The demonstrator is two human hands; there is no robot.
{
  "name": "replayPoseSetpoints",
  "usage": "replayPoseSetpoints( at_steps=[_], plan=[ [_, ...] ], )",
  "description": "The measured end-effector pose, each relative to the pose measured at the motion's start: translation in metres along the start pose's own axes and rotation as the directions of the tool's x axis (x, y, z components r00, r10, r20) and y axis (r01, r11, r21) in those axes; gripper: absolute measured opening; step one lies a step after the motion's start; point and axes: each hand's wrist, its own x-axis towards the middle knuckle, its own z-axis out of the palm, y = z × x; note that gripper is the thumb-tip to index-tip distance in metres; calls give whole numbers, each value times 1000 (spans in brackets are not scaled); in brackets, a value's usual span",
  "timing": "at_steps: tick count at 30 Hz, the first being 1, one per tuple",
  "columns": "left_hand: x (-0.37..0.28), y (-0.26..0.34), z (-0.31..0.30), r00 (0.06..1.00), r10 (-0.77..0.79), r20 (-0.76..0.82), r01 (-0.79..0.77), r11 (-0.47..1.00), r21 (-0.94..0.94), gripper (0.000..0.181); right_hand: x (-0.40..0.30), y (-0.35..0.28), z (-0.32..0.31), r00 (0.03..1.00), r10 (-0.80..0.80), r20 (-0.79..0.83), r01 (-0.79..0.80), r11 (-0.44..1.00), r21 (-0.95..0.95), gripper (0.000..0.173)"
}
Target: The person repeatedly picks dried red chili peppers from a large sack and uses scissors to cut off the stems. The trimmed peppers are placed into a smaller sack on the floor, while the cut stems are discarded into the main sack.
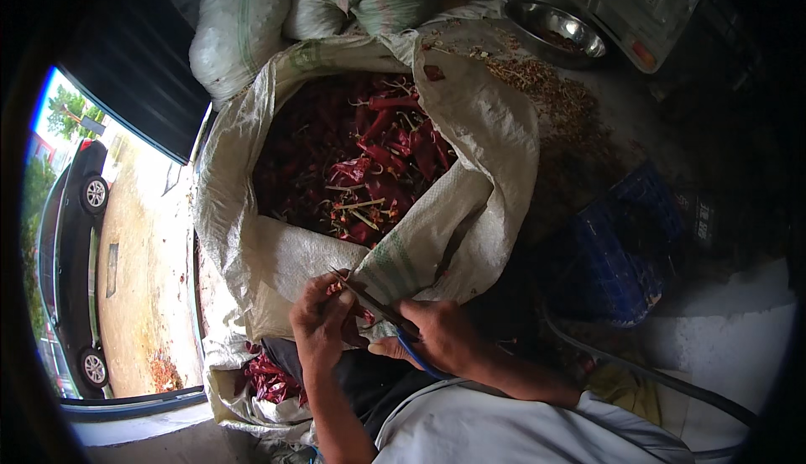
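My left hand (323, 322) holds dried red chilli pieces (352, 319) at the near rim of a large white woven sack (308, 250). In my right hand (441, 335) is a pair of scissors with blue handles (415, 354); the blades reach across to the fingertips of my left hand. How far apart the blades are is hard to tell. Beyond both hands, many dried red chillies (384, 149) fill the sack, with pale cut stems (359, 204) lying on top. A smaller sack (230, 404) with dried red chillies (271, 379) stands beside my left forearm.
Filled woven sacks (242, 29) stand behind the big one. A steel bowl (557, 32) sits at the back right near scattered stems and bits (554, 95) on the floor. A blue plastic crate (620, 250) is at the right. At the left, a doorway shows a parked car (72, 262).
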Motion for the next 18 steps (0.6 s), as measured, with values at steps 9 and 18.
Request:
replayPoseSetpoints(
  at_steps=[9, 18],
  plan=[
    [2, -29, -8, 993, 97, -71, -100, 994, -47, 16, -8, 16, 22, 989, -25, 148, -74, 775, 628, 46],
    [-5, -34, 2, 990, 134, -48, -142, 948, -285, 16, -23, 7, 29, 959, -43, 281, -245, 378, 893, 36]
  ],
)
